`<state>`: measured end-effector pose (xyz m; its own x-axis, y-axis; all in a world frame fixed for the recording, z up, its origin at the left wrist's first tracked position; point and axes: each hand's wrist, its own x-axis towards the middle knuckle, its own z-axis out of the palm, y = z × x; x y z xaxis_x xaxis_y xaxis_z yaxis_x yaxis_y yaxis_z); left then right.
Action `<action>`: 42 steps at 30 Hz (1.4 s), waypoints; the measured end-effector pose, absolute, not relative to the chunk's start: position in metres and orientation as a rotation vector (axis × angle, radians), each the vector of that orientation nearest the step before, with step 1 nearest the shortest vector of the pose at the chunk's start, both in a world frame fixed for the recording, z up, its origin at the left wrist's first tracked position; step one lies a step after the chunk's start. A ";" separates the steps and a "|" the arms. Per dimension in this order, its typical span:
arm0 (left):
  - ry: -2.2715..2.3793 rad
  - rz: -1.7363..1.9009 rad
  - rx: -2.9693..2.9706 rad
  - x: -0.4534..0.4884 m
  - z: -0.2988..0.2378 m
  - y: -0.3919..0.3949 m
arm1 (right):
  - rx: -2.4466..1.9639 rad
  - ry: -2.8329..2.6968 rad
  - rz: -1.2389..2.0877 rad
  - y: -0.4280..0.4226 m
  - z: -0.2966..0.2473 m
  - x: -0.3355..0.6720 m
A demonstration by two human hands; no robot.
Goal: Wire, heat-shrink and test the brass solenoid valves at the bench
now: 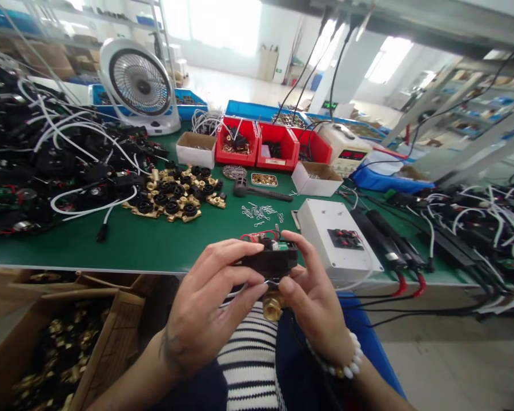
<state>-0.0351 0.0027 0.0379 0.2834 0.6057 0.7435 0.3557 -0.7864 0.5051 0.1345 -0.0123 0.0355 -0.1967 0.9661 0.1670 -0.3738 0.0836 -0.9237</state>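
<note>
In front of my lap, my right hand (pixel 314 285) grips a black plastic housing (pixel 269 261) that has red wires and a green circuit board in its open top. A brass valve body (pixel 273 305) sits directly under the housing. My left hand (pixel 223 285) rests its index finger on the housing's top edge. Its thumb and another finger pinch a thin metal clip (pixel 271 281) between housing and valve; how far the clip sits in is hidden. Similar loose wire clips (pixel 259 212) lie on the green bench (pixel 214 240) beyond my hands.
Brass valve parts with black caps (pixel 175 194) are heaped left of a black mallet (pixel 261 189). Red bins (pixel 278 147) and a fan (pixel 141 85) stand behind. A grey box (pixel 336 237) sits at right. Wired black units (pixel 17 171) pile up left; a carton (pixel 107 337) is below.
</note>
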 end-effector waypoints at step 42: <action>1.265 1.501 1.669 -0.018 -0.065 0.039 | -1.533 -1.881 0.308 0.036 0.009 0.179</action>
